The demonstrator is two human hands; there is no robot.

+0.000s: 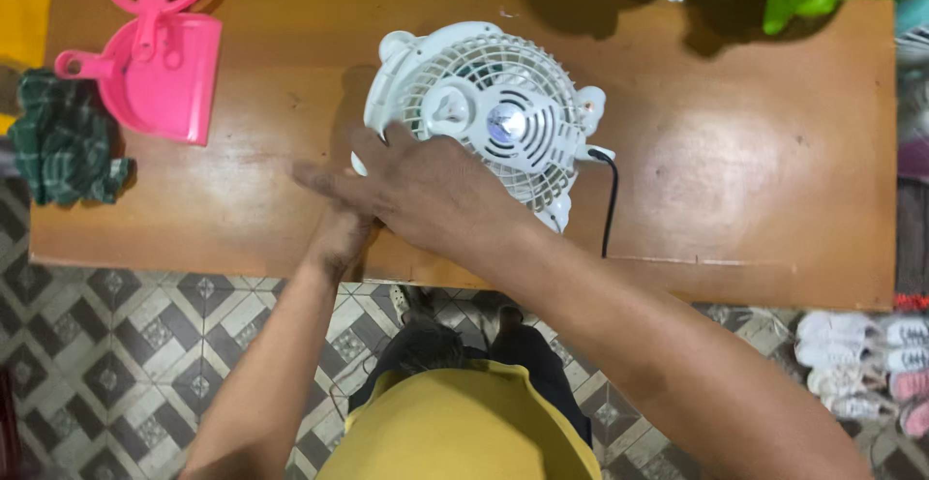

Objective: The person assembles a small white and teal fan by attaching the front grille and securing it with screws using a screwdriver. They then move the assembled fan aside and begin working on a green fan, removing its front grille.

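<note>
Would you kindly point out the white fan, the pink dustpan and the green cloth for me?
fan (494, 103), head view, on the front grille left of the hub.
dustpan (169, 78), head view, on the flat pan.
cloth (63, 141), head view, on the middle of the crumpled fabric.

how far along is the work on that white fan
Done: the small white fan lies on the wooden table with its grille facing up and its black cord attached. In hand: the right hand rests on the fan's near edge, crossing over the left hand at the table edge. Left: the grille looks closed, with no parts removed. The pink dustpan and green cloth lie untouched.
</note>
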